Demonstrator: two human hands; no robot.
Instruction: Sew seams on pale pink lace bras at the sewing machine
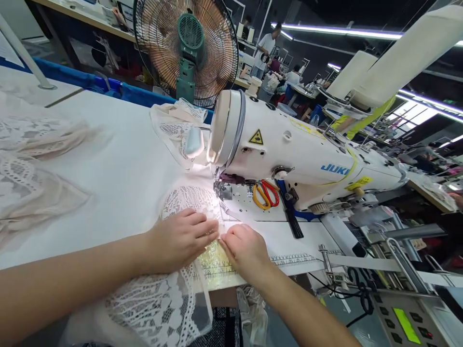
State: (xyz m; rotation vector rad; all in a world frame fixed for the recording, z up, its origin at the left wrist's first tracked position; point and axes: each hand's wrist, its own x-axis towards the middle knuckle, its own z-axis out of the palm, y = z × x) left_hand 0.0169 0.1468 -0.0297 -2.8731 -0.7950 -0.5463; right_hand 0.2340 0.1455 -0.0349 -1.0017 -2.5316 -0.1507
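A white lace fabric [188, 200] lies on the sewing table and runs under the presser foot [224, 190] of a white Juki sewing machine [307, 154]. My left hand [179, 238] lies flat on the lace, fingers pointing toward the needle. My right hand [244, 250] is closed on the lace's edge just in front of the needle plate, next to the left fingertips. The lace hangs over the table's front edge [159, 308].
Scissors with red and yellow handles [265, 193] lie on the machine bed. More lace pieces [32, 164] are piled at the left and behind the machine [175, 123]. A fan [186, 48] stands at the back. A control panel [407, 323] is at the lower right. People work in the background.
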